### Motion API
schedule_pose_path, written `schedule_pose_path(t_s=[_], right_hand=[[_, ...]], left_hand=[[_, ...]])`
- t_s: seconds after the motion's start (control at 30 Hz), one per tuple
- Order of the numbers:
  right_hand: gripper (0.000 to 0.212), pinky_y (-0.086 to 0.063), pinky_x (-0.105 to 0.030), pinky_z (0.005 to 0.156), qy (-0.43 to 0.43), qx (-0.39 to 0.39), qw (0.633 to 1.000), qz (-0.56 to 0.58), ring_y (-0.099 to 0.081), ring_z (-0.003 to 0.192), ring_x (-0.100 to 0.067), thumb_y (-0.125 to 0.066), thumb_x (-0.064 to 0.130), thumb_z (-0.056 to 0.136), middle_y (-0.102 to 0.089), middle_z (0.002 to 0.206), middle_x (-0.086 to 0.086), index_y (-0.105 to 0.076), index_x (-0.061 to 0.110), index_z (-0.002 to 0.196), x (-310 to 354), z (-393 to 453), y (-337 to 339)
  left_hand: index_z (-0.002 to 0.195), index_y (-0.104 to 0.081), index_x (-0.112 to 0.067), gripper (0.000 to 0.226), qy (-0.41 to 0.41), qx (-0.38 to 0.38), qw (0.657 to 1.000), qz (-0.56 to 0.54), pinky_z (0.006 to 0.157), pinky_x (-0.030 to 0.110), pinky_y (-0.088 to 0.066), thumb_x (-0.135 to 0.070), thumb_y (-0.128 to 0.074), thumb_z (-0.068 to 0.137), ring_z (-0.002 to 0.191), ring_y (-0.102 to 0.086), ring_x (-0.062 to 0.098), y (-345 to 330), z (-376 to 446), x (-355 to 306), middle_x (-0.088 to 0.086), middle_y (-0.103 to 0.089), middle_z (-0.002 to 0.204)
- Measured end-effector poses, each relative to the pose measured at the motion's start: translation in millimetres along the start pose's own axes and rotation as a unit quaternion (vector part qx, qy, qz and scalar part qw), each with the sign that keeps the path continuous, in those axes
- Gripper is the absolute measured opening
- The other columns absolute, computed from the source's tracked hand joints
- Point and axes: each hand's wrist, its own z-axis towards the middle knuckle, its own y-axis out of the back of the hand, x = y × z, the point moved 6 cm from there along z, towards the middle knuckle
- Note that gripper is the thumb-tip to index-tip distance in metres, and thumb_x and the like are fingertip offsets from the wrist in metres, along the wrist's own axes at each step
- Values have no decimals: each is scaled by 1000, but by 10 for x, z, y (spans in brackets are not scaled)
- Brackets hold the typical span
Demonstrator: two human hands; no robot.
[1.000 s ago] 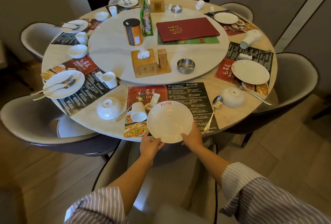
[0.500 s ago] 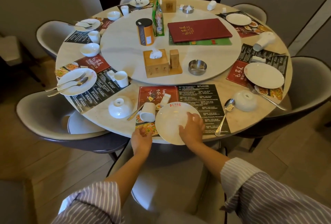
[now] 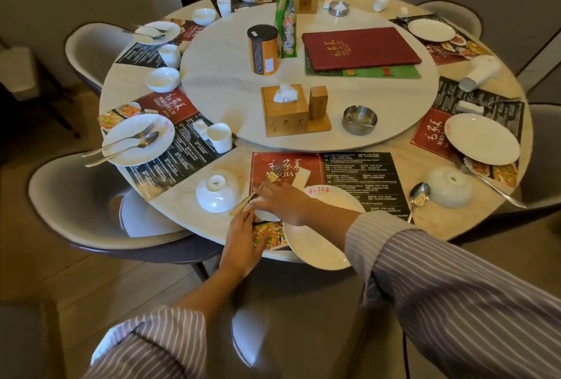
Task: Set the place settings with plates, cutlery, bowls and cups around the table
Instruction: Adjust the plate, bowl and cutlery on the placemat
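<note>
A white plate (image 3: 318, 233) lies on the near placemat (image 3: 358, 175), its near rim over the table edge. My right hand (image 3: 282, 201) reaches left across the plate and curls over a white cup (image 3: 267, 215) lying on its side, mostly hidden beneath it. My left hand (image 3: 243, 239) rests on the mat's corner with straight fingertips touching the handle of a fork (image 3: 267, 183), which lies diagonally on the mat. An upturned white bowl (image 3: 217, 192) stands left of the fork. To the right of the mat lie a spoon (image 3: 419, 195) and a second upturned bowl (image 3: 449, 186).
The round table (image 3: 394, 227) carries a turntable (image 3: 227, 81) with a tissue box (image 3: 283, 110), an ashtray (image 3: 359, 120), a red menu (image 3: 361, 48) and an orange canister (image 3: 263, 49). Further settings with plates, cups and bowls ring the table. Grey chairs (image 3: 76, 193) surround it.
Both hands have let go of the plate, which now lies on the mat. My right hand moved left onto the cup. My left hand moved up to the fork handle.
</note>
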Motion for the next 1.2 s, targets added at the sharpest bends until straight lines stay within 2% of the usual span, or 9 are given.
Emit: schedule_pose_path(t_s=[0.17, 0.27, 0.4, 0.53, 0.67, 0.73, 0.87, 0.97, 1.2], right_hand=[[65, -39, -51, 103, 5, 12, 999, 42, -17, 144, -32, -58, 1, 89, -29, 151, -10, -34, 25, 144, -56, 68, -58], [74, -36, -48, 107, -50, -6, 982, 180, -19, 143, -26, -66, -4, 80, -29, 152, -4, -36, 24, 142, -195, 62, -101], [78, -32, -37, 111, -201, -108, 860, 456, -34, 133, -24, -71, -6, 74, -38, 144, -7, -38, 19, 140, -520, -168, -237], [68, -41, -23, 92, -278, -241, 777, 511, -48, 116, -18, -75, 3, 74, -49, 128, -6, -42, 13, 132, -821, -530, -330], [69, -41, -12, 76, -388, -289, 657, 578, -47, 105, -8, -80, 7, 73, -49, 117, 4, -41, 16, 129, -1161, -903, -364], [71, -40, -15, 76, -443, -310, 595, 594, -48, 107, -8, -81, 11, 73, -49, 118, 3, -40, 15, 130, -1414, -1130, -468], [74, -42, -32, 83, -542, -326, 512, 581, -51, 108, -18, -82, 15, 73, -50, 116, -1, -36, 14, 131, -1816, -1464, -640], [74, -40, -31, 78, -611, -309, 484, 546, -50, 101, -19, -80, 20, 75, -52, 118, -4, -34, 12, 133, -2049, -1697, -780], [71, -50, -41, 86, -691, -307, 471, 454, -57, 111, -33, -80, 31, 75, -56, 124, -16, -37, 6, 127, -2288, -1781, -953]], left_hand=[[149, -23, -20, 72, -21, -16, 999, 20, 116, 30, -24, -53, -51, 91, 140, -29, 15, -47, 82, 51, -2, -31, 153], [151, -17, -20, 76, -31, -2, 998, 49, 119, 35, -21, -60, -43, 91, 144, -23, 17, -119, 137, 93, -1, -26, 156], [153, -14, -17, 77, -52, 28, 995, 81, 121, 40, -13, -58, -41, 94, 148, -12, 21, -232, 266, 39, 2, -18, 159], [152, -16, -12, 72, -76, 47, 987, 133, 117, 33, 1, -55, -23, 94, 149, -2, 21, -345, 455, -74, 5, -13, 160], [152, -14, -15, 68, -67, 36, 988, 131, 117, 30, 1, -53, -14, 96, 148, -1, 16, -366, 526, -126, 2, -13, 161], [153, -14, -17, 64, -59, 31, 989, 133, 117, 29, 1, -50, -21, 98, 148, -1, 14, -400, 537, -150, 0, -13, 160], [152, -19, -18, 65, -53, 22, 990, 127, 117, 29, -3, -51, -27, 97, 147, -4, 12, -363, 507, -126, -2, -17, 160], [152, -22, -18, 68, -51, 24, 991, 122, 117, 29, -5, -53, -25, 94, 147, -7, 11, -370, 535, -125, -3, -19, 159], [151, -26, -21, 73, -34, 22, 991, 127, 119, 34, -12, -61, -17, 91, 148, -11, 12, -400, 537, -85, -5, -20, 159]])
